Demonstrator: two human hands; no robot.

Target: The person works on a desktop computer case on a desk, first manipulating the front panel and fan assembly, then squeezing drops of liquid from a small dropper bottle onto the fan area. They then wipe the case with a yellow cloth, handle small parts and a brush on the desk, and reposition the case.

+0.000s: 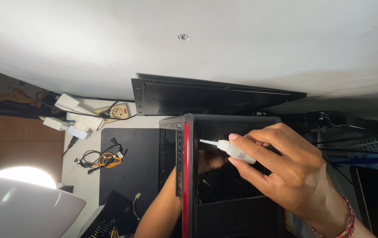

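1. Here, your right hand (294, 176) is closed around a small white squeeze bottle (235, 150), pinched between thumb and fingers, with its thin nozzle pointing left.
2. The nozzle tip sits just beside the red-trimmed front edge of the black computer case (233, 189), level with the upper part of the open side.
3. The bottle is held in the air in front of the case opening; whether the tip touches anything, you cannot tell from this view.
4. Your left hand (211, 159) reaches up into the case from below, the forearm entering beside the red strip. It shows dimly inside the dark interior; whether it is open or gripping something cannot be told.
5. A beaded bracelet (346, 222) sits on your right wrist.
6. A detached black side panel (215, 94) leans behind the case, against the white wall.
7. The case stands on a black mat (129, 163) laid over the white bench (81, 176).
8. Left of the mat: a power strip (120, 111) with white adapters plugged in just beside it, and a coil of black and orange cables (105, 158) lying partly on the mat's edge.
9. A lit lamp with a pale shade (21, 198) fills the lower left corner, well apart from both hands.
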